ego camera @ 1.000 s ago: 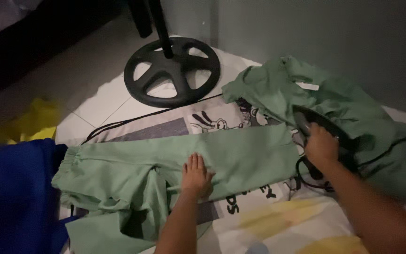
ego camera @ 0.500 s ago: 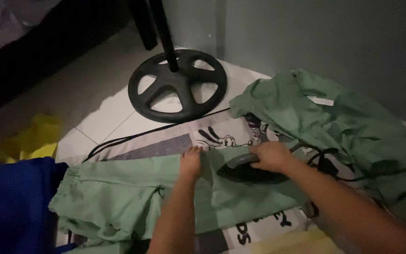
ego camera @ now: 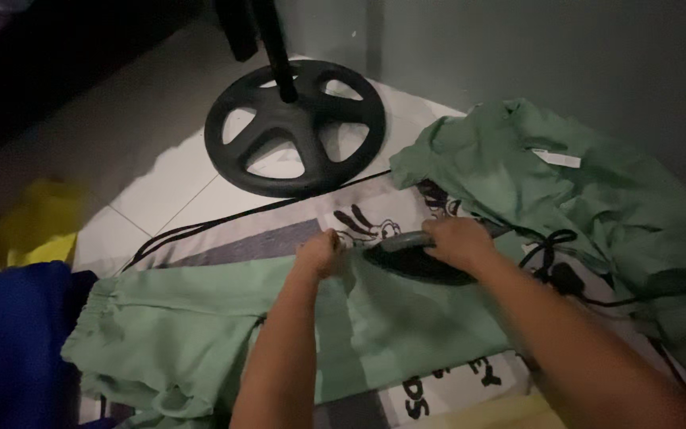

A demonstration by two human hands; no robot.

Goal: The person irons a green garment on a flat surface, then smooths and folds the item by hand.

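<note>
Floor: pale tiles [ego camera: 192, 187] in dim light, with a grey wall [ego camera: 557, 71] along the far side.
Printed sheet: a cartoon-patterned cloth [ego camera: 375, 218] spread over the tiles, carrying the garments; its far edge lies just short of the stand base.
Green trousers: light green trousers [ego camera: 192, 334] laid flat across the middle of the sheet, the gathered waistband toward its left edge (one leg runs right, under the iron).
Green heap: a crumpled green garment [ego camera: 597, 191] at the sheet's far right corner, a white tag showing on top.
Blue cloth: a dark blue fabric [ego camera: 9, 342] at the left edge of the sheet, just beside the waistband.
Stand base: a round black spoked base [ego camera: 295, 131] with its pole rising from the hub, on the tiles beyond the sheet's far edge.
Yellow item: something yellow [ego camera: 37, 230] on the floor at the left, too blurred to tell what.
Cable: a black cord [ego camera: 224, 222] running along the sheet's far edge.
Iron: a dark clothes iron [ego camera: 418, 258] resting on the trouser leg near the middle of the sheet.
Right hand: the right hand [ego camera: 458, 242] is wrapped around the iron's handle.
Left hand: the left hand [ego camera: 319, 254] is closed, pinching the trouser fabric just left of the iron's tip.
</note>
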